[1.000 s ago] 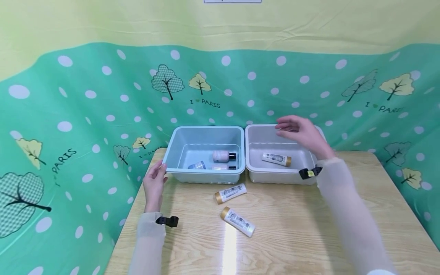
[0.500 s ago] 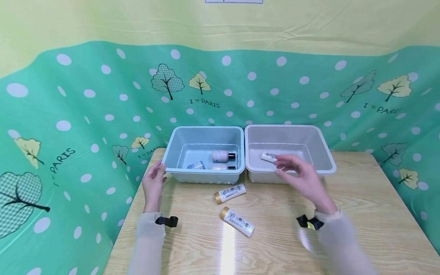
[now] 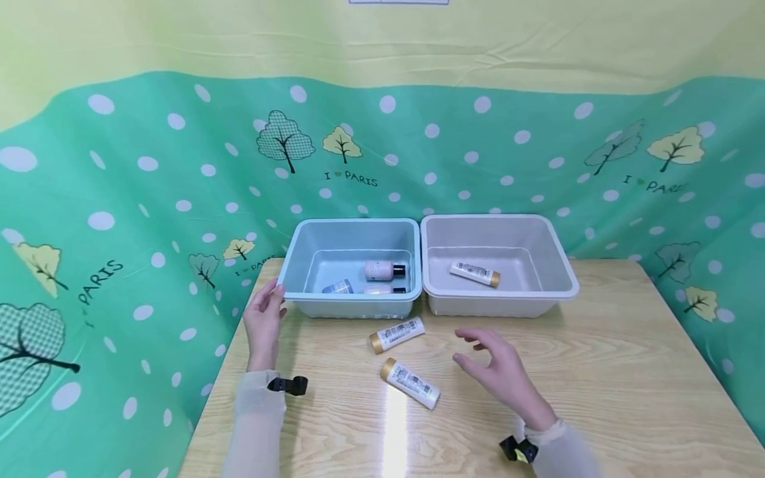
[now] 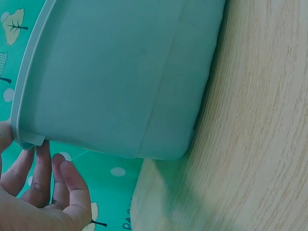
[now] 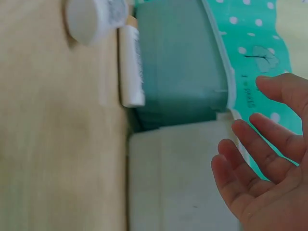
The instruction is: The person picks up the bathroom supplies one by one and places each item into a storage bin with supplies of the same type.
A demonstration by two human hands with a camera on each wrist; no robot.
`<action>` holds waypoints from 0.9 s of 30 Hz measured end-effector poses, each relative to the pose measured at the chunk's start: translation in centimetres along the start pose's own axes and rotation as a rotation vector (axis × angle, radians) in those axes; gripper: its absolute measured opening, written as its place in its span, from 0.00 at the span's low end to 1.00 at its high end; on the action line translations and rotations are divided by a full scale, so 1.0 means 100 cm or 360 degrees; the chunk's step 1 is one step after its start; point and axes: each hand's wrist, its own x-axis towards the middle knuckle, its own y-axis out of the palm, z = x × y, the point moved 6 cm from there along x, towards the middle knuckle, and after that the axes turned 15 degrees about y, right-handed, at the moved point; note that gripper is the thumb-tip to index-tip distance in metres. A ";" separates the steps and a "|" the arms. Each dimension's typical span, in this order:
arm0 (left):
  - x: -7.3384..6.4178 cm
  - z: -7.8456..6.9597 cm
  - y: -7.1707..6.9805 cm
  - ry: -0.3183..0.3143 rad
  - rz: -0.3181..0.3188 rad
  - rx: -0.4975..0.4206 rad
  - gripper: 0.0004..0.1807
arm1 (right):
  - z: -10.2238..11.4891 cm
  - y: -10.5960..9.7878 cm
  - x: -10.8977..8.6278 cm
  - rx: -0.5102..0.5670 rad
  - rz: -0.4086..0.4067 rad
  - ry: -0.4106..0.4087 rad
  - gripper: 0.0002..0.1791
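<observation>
My left hand [image 3: 263, 324] pinches the rim of the blue plastic bin [image 3: 352, 307] at its front left corner; in the left wrist view thumb and fingers [image 4: 42, 168] meet at the lip. Over the table, in front of the grey bin [image 3: 499, 307], my right hand [image 3: 499, 372] is held with fingers spread and nothing in it. To its left lie two white tubes with gold caps, a nearer tube [image 3: 412, 384] and a farther tube [image 3: 399, 334] close to the blue bin. Another gold-capped tube [image 3: 473, 272] rests inside the grey bin.
Inside the blue bin are a pink bottle with a black cap [image 3: 380, 270], a second black-capped bottle [image 3: 379, 289] partly hidden by the front wall, and a blue item [image 3: 339, 287]. Behind the wooden table [image 3: 621, 372] hangs a green dotted curtain [image 3: 454, 159].
My right hand has come back from over the grey bin, down and toward me, to the table in front of it. The left hand keeps its place on the blue bin's rim.
</observation>
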 end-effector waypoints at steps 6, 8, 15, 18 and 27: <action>0.000 0.003 -0.002 -0.0006 -0.0002 0.0017 0.30 | -0.006 0.033 -0.013 -0.0066 0.0067 -0.0030 0.25; 0.000 0.003 -0.002 -0.0005 0.0001 0.0024 0.30 | -0.008 0.042 -0.016 -0.0101 0.0095 -0.0015 0.25; 0.000 0.003 -0.001 -0.0025 0.0006 0.0050 0.29 | -0.015 0.066 -0.026 -0.0135 0.0198 0.0154 0.27; 0.000 0.003 -0.001 -0.0026 0.0007 0.0045 0.29 | -0.016 0.075 -0.030 -0.0175 0.0261 0.0227 0.30; -0.001 -0.001 0.000 0.0004 0.0011 0.0004 0.29 | -0.013 0.090 -0.033 -0.0397 0.0264 0.0219 0.32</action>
